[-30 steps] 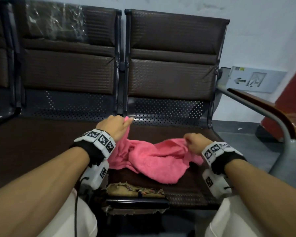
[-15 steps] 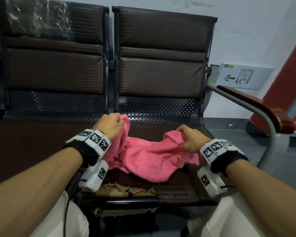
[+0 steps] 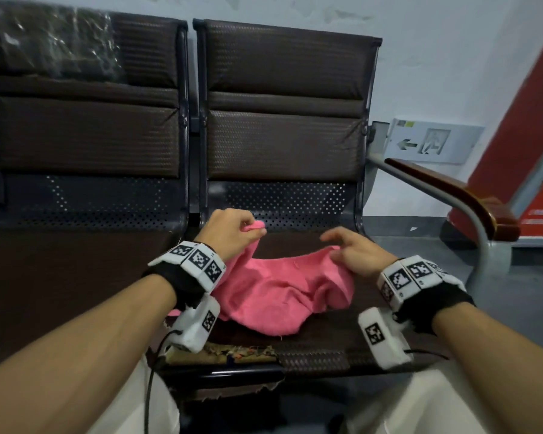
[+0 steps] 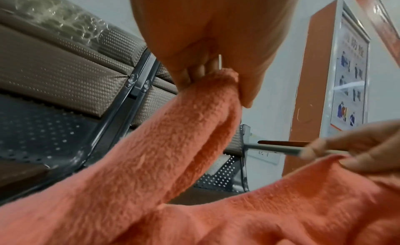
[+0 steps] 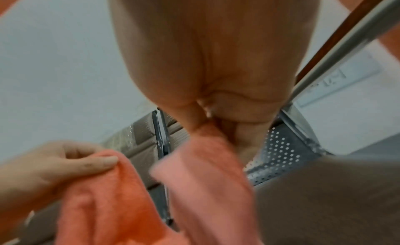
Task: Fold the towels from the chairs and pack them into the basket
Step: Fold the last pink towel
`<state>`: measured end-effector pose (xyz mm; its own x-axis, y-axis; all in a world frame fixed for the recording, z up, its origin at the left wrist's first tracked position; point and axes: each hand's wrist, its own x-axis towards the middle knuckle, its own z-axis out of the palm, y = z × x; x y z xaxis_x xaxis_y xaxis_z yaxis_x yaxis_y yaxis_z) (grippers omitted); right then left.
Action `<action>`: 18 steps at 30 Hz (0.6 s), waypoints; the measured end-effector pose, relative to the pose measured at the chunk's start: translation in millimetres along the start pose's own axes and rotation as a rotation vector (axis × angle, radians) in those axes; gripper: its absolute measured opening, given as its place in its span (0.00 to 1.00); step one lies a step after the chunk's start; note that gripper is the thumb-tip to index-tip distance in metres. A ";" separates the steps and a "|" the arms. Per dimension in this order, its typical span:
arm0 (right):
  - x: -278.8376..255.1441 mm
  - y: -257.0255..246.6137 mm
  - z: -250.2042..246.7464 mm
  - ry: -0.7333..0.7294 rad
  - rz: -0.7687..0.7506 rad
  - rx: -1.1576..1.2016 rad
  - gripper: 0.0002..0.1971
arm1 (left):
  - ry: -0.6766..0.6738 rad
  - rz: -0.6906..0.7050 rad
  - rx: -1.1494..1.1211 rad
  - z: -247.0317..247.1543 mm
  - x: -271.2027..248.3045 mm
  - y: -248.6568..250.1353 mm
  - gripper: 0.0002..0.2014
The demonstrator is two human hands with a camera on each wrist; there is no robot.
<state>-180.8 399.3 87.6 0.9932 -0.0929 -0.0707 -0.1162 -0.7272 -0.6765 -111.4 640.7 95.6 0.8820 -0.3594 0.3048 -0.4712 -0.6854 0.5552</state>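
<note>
A crumpled pink towel (image 3: 279,292) lies on the dark seat (image 3: 326,333) of the right-hand chair. My left hand (image 3: 254,229) pinches one corner and holds it raised near the back of the seat; the left wrist view shows the fingers curled round that corner of the towel (image 4: 151,154). My right hand (image 3: 339,250) pinches the towel's upper edge between thumb and finger, the other fingers half stretched out. The blurred right wrist view shows the same pinch on the towel (image 5: 205,171). No basket is in view.
A second brown chair (image 3: 76,277) adjoins on the left, with plastic wrap on its backrest. A metal armrest with a wooden top (image 3: 452,189) rises on the right. The seat's front edge is torn (image 3: 232,352). An exit sign (image 3: 433,142) hangs on the wall.
My left hand has lifted its corner a little higher. My right hand has shifted its hold along the towel's edge, with its fingers now looser and partly stretched out.
</note>
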 end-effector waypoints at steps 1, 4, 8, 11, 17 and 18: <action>0.3 -8.4 3.1 0.002 -0.030 0.176 0.22 | -0.032 0.026 -0.060 2.4 -0.5 3.0 0.12; 4.2 -30.6 11.7 0.033 -0.117 0.373 0.19 | -0.114 0.098 -0.256 4.5 -1.1 7.3 0.08; 13.4 -47.7 29.2 -0.111 -0.229 0.313 0.20 | -0.153 0.108 -0.458 -2.0 -1.7 1.9 0.05; 23.2 -55.0 41.4 -0.292 -0.288 0.288 0.09 | -0.152 0.126 -0.523 -8.9 -2.1 -6.2 0.04; 46.2 -62.8 43.5 -0.142 -0.262 0.361 0.15 | -0.097 0.057 -0.428 -25.5 -3.0 -35.4 0.05; 49.2 -62.9 41.8 -0.101 -0.286 0.398 0.16 | -0.093 0.047 -0.361 -27.6 -3.6 -41.1 0.08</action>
<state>-124.2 468.8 96.1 0.9831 0.1526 0.1009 0.1544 -0.3959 -0.9052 -95.5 687.7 93.0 0.8486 -0.4524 0.2744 -0.4697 -0.4052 0.7844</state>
